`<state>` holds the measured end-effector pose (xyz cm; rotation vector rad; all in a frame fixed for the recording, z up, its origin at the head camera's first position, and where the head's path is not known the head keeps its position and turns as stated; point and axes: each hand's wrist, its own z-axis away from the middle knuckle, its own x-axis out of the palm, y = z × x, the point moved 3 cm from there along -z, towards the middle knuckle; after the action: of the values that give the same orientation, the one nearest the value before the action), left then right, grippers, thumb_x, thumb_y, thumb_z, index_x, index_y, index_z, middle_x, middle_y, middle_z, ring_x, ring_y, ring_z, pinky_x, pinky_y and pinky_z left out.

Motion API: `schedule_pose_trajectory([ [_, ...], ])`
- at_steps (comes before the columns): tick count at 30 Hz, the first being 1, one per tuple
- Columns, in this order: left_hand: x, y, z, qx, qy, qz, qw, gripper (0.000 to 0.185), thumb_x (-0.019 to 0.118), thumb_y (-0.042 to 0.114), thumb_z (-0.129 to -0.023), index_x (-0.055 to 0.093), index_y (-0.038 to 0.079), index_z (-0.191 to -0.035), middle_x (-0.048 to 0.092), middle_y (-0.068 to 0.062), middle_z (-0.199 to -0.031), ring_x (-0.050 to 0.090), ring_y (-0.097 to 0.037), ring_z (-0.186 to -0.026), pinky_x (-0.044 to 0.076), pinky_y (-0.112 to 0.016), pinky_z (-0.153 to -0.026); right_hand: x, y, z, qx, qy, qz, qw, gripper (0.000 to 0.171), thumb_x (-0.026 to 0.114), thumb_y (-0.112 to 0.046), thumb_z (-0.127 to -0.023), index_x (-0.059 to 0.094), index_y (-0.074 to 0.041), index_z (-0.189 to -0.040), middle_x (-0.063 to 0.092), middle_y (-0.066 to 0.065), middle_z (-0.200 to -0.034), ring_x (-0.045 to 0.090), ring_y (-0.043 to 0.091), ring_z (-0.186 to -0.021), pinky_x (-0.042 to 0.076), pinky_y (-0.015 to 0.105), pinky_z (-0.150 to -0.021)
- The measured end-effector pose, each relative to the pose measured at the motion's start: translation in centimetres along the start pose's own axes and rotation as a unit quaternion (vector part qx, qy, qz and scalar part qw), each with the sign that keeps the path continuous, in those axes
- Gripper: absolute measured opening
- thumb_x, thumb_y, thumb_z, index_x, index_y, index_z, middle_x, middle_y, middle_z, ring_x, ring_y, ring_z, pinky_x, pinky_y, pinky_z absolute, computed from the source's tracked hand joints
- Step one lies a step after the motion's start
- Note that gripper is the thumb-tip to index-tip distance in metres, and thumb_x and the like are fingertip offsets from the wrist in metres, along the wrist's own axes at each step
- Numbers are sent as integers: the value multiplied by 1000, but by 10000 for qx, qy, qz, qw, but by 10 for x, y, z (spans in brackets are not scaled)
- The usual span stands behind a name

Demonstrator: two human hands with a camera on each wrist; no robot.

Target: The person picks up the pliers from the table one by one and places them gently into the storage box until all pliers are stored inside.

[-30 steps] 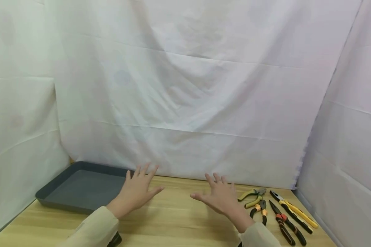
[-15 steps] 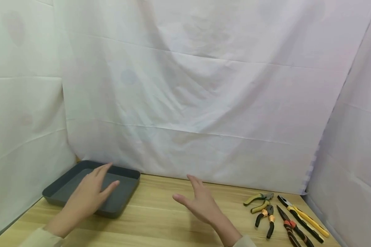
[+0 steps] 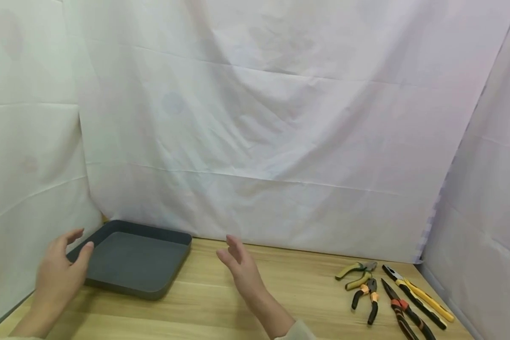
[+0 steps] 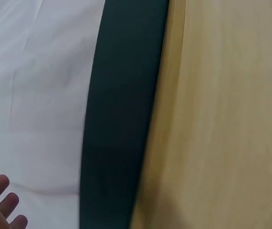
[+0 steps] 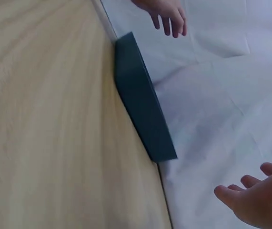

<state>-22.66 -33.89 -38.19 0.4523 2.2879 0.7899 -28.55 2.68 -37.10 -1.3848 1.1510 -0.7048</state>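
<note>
A dark grey rectangular tray (image 3: 131, 264) lies flat at the back left of the wooden table. My left hand (image 3: 61, 271) hovers at the tray's left side, thumb and fingers spread apart with nothing between them. To the right of the tray, my right hand (image 3: 246, 278) hangs above the table, its fingers loosely bent and holding nothing. In the left wrist view the tray's dark side wall (image 4: 121, 114) stands apart from the fingertips. The right wrist view has the tray (image 5: 143, 100) between both hands.
At the right lie several pliers: green-handled pliers (image 3: 357, 274), small orange-and-black pliers (image 3: 367, 300), red-and-black long-nose pliers (image 3: 401, 309) and yellow-and-black pliers (image 3: 420, 297). White cloth (image 3: 259, 141) hangs behind and at both sides of the table (image 3: 221, 302).
Both hands have moved left. The left hand passed over the tray to its left side; the right hand has drawn away from the pliers towards the tray. Tray and pliers stay put.
</note>
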Motion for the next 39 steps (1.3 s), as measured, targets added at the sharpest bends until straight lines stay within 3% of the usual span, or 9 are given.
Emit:
schedule_pose_trajectory([
  [3,-1,-12,3,-404,97,111,9991,50,50,16,-103,43,-8,-147,46,-40,-142,40,-60,-131,28,-74,-108,16,4,-1,37,168,-209,9996,77,57,-56,-98,35,-12,-157,37,16,-161,35,41,-149,33,62,-118],
  [7,0,-26,8,-807,338,143,9961,50,51,14,-101,44,-6,-147,45,-39,-144,40,-55,-133,26,-66,-116,40,16,0,10,344,-517,9981,82,61,-51,-97,27,-11,-160,35,16,-161,34,41,-149,35,61,-118],
  [12,3,-37,11,-595,385,-20,9975,51,54,11,-99,45,-11,-144,46,-43,-136,40,-58,-127,27,-65,-114,61,40,5,-41,415,-632,9971,83,61,-46,-99,22,-7,-160,32,19,-162,33,42,-149,37,59,-117],
  [15,5,-46,14,-600,194,-70,9980,56,52,13,-100,38,-12,-148,41,-45,-140,35,-61,-130,24,-70,-113,64,52,8,39,407,-490,9980,81,61,-46,-100,24,-5,-159,33,19,-161,34,44,-148,38,61,-115],
  [19,7,-62,17,-904,-75,-224,9956,65,50,19,-102,24,-8,-156,31,-43,-151,30,-62,-136,22,-73,-113,66,61,9,109,366,-296,9988,82,64,-47,-98,26,-7,-159,33,18,-162,34,44,-148,39,62,-113],
  [26,8,-80,12,-1301,-627,-578,9878,79,47,30,-106,4,-13,-157,18,-46,-154,35,-66,-122,30,-77,-99,74,63,3,117,418,-6,9991,88,73,-45,-92,27,-12,-159,33,15,-162,37,42,-147,42,58,-112],
  [31,12,-88,8,-1573,-1165,-550,9791,89,41,35,-106,-16,-15,-153,5,-47,-155,27,-72,-128,23,-78,-106,81,62,-6,161,467,273,9984,93,76,-49,-88,27,-16,-160,34,12,-161,41,41,-144,46,55,-110],
  [35,17,-93,9,-1442,-1525,-631,9757,88,39,35,-107,-14,-21,-149,-2,-51,-151,12,-73,-135,18,-79,-109,89,64,-12,200,372,694,9967,99,74,-56,-86,24,-15,-161,28,10,-165,39,41,-145,44,59,-110],
  [39,20,-96,9,-1363,-1568,-791,9750,85,41,34,-106,-1,-27,-147,11,-56,-145,20,-73,-130,23,-78,-106,97,66,-15,274,195,1229,9918,109,74,-65,-81,21,-15,-163,21,8,-169,31,40,-152,38,65,-113],
])
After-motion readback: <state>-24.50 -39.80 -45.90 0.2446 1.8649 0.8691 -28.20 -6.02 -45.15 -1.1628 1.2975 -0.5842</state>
